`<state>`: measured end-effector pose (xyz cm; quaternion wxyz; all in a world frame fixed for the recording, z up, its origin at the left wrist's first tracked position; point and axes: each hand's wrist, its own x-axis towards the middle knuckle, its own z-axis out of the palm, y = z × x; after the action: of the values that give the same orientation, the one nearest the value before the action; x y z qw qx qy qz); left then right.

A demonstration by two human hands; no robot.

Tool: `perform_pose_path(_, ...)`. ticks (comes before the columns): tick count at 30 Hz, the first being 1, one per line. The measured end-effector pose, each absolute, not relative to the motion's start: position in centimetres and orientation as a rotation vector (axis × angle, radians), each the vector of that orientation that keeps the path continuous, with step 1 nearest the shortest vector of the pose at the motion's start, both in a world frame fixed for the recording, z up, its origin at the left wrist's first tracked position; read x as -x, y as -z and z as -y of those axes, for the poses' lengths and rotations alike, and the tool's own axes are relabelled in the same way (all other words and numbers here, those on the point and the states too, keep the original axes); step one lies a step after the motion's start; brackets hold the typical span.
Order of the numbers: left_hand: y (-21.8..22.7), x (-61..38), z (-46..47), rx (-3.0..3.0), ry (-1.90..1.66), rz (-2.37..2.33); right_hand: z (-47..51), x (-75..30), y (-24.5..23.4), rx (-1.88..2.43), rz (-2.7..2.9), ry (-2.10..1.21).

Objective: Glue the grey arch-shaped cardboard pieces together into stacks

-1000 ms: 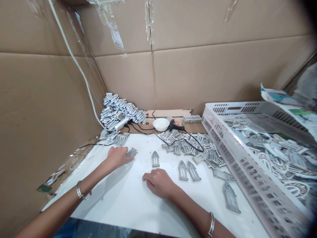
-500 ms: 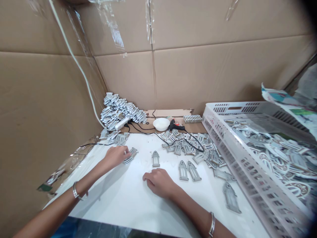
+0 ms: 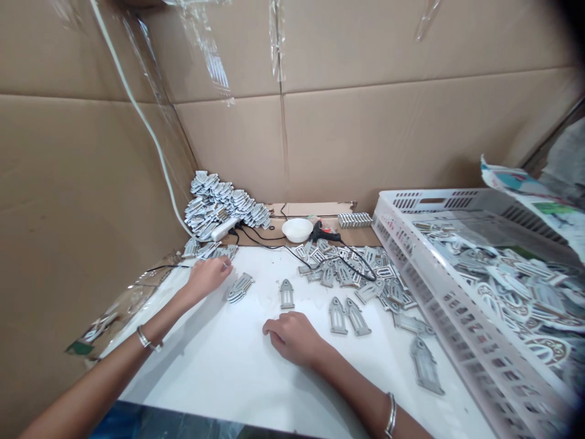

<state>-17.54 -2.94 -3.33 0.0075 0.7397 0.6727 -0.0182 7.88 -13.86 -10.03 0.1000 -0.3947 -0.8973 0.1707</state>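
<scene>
My left hand (image 3: 206, 276) reaches to the far left of the white table top (image 3: 237, 366). Its fingers are curled, with the tips at a few loose grey arch-shaped cutouts (image 3: 218, 252); what they hold, if anything, is hidden. A small stack of the same cutouts (image 3: 239, 287) lies just right of that hand, apart from it. My right hand (image 3: 294, 336) rests on the table as a loose fist with nothing in it. A single arch cutout (image 3: 286, 293) lies just beyond it, and a pair of cutouts (image 3: 347, 315) lies to its right.
A heap of cutouts (image 3: 351, 271) with a black cable over it lies mid-table. A larger stack (image 3: 223, 206), a power strip (image 3: 225, 228), a white bowl (image 3: 297, 229) and a glue gun (image 3: 323, 233) stand at the back. A white crate (image 3: 439, 292) of cutouts fills the right. Cardboard walls enclose the table.
My left hand let go of the small stack of cutouts, which stays on the table, and moved up and left to the loose pieces. My right hand stayed still.
</scene>
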Motion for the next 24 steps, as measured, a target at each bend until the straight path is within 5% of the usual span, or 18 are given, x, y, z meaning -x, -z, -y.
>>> perform_pose_path(24,7.2,19.6,-1.8,-2.179,-0.202,-2.244,14.0,-8.0,10.0,1.167,2.651,-0.498)
